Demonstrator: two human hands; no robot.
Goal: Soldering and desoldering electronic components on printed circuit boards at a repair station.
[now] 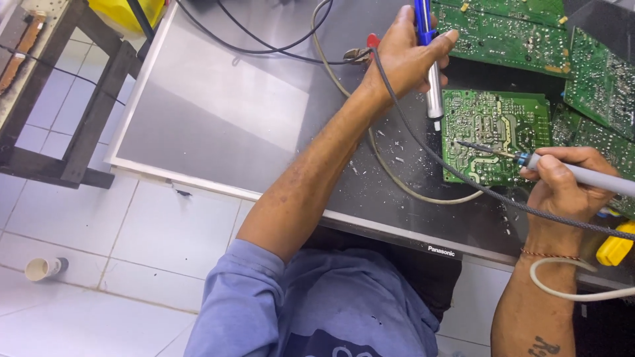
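The right hand [562,188] gripped a soldering iron [582,173], its tip apparently touching the green circuit board [496,135] on the dark surface [264,99], while the left hand [403,59] clasped a desoldering pump [431,73] just above, needing precise placement beside the joint.

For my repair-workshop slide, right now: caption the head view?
Left hand poises a desoldering pump while right hand touches a soldering iron to a green circuit board.

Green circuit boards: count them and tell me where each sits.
4 at least: one circuit board under the soldering iron tip, one along the top edge, one at top right, one partly hidden behind the right hand.
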